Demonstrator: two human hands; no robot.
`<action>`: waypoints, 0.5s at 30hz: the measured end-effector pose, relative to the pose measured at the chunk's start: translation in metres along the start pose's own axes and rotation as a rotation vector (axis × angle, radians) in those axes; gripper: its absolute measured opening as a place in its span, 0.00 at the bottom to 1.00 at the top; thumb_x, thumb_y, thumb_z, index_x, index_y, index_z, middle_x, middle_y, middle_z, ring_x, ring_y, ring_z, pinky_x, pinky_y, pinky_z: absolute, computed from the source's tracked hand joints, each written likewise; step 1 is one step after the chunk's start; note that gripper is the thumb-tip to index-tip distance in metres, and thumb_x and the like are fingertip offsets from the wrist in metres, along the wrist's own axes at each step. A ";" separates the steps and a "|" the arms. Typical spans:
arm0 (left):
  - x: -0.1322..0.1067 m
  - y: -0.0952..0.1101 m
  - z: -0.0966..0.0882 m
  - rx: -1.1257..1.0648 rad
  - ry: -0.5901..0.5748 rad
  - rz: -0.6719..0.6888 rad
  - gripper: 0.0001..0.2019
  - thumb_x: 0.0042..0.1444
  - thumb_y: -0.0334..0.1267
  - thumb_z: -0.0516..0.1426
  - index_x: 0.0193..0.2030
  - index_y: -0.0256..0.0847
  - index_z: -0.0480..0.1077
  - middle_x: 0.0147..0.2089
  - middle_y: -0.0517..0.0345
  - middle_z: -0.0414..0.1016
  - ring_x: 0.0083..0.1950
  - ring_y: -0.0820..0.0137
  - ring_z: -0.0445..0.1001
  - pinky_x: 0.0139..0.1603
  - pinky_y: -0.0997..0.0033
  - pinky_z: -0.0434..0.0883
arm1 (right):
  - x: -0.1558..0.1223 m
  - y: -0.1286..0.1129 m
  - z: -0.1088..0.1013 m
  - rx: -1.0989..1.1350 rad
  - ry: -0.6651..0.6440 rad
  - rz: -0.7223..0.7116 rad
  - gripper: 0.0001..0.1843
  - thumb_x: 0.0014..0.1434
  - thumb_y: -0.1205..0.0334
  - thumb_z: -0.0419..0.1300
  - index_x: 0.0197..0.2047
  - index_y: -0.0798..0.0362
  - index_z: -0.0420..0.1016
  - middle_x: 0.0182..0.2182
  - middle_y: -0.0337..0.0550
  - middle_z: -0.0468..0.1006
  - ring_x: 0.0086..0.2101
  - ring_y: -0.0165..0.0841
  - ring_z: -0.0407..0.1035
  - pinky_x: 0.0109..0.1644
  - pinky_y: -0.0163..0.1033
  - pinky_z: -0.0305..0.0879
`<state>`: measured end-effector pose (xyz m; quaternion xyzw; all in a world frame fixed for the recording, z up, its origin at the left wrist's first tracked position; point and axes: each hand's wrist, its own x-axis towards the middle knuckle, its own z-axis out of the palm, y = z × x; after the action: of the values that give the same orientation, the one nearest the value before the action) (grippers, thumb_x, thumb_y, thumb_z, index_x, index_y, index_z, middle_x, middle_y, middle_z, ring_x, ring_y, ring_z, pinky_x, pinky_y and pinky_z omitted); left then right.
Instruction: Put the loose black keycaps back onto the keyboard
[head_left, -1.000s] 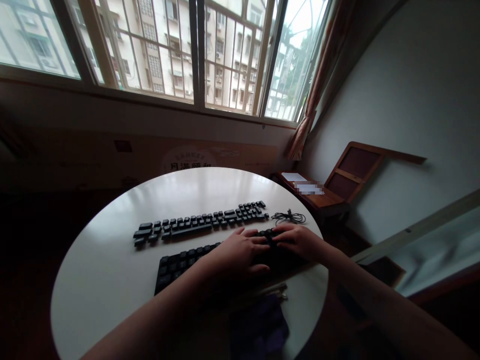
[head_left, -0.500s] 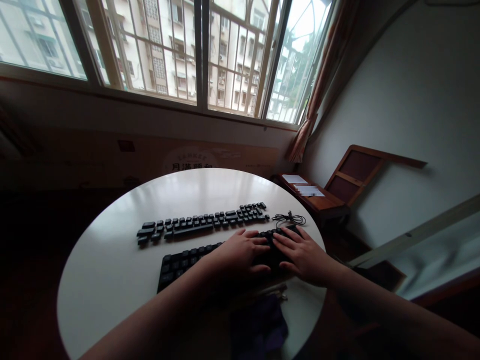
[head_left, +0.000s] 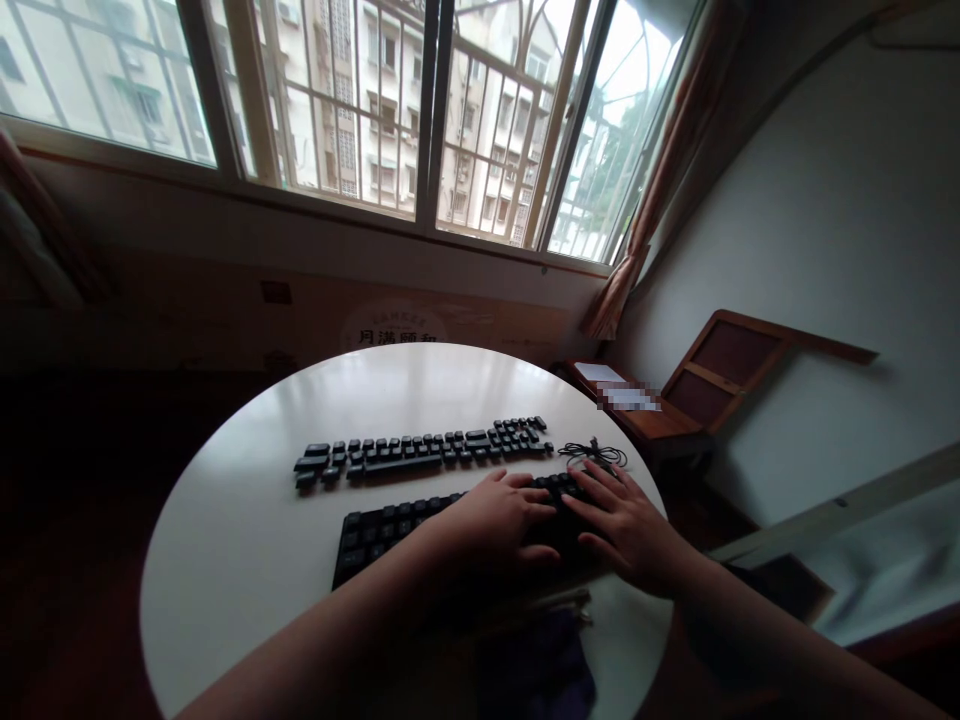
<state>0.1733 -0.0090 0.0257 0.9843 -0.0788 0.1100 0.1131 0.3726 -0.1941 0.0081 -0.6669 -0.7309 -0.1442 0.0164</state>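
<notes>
A black keyboard (head_left: 375,535) lies near me on the round white table (head_left: 225,560), with keycaps visible at its left end and along its back edge. My left hand (head_left: 502,520) rests over its middle, palm down with the fingers stretched out. On its right end lies my right hand (head_left: 626,525), fingers spread apart. My hands and forearms hide much of the keyboard. Behind it, loose black keycaps (head_left: 427,450) are set out in rows. A coiled black cable (head_left: 592,455) sits just beyond my right hand.
Close to me, dark purple cloth (head_left: 536,660) lies at the table's front, beside a small metallic item (head_left: 581,605) too dim to name. A wooden chair (head_left: 675,420) bearing papers (head_left: 630,397) stands beyond the table's right edge, by the wall.
The view has shifted, so the table and its contents appear farther right and slightly lower. My right hand's fingers are spread a little wider over the keyboard's right end.
</notes>
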 end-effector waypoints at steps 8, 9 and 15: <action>-0.001 0.003 -0.004 -0.022 -0.045 -0.019 0.25 0.60 0.57 0.55 0.60 0.48 0.71 0.64 0.55 0.72 0.68 0.49 0.62 0.66 0.45 0.58 | 0.032 -0.001 -0.037 0.017 -0.123 -0.087 0.18 0.67 0.52 0.55 0.56 0.46 0.77 0.66 0.48 0.64 0.66 0.54 0.53 0.66 0.68 0.46; -0.001 0.003 -0.005 -0.021 -0.053 -0.024 0.25 0.60 0.57 0.55 0.60 0.48 0.71 0.63 0.55 0.72 0.68 0.49 0.62 0.67 0.45 0.58 | 0.041 0.001 -0.042 0.011 -0.100 -0.103 0.18 0.68 0.53 0.55 0.56 0.46 0.77 0.67 0.47 0.63 0.66 0.53 0.54 0.66 0.67 0.46; -0.001 0.005 -0.007 -0.019 -0.054 -0.047 0.26 0.60 0.58 0.55 0.59 0.46 0.73 0.64 0.52 0.72 0.68 0.50 0.63 0.66 0.47 0.59 | 0.125 0.035 -0.049 0.051 0.115 -0.111 0.11 0.65 0.59 0.59 0.45 0.46 0.83 0.55 0.45 0.77 0.59 0.48 0.65 0.63 0.56 0.58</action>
<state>0.1698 -0.0119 0.0329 0.9874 -0.0597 0.0799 0.1230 0.3852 -0.0818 0.0891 -0.6152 -0.7682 -0.1641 0.0672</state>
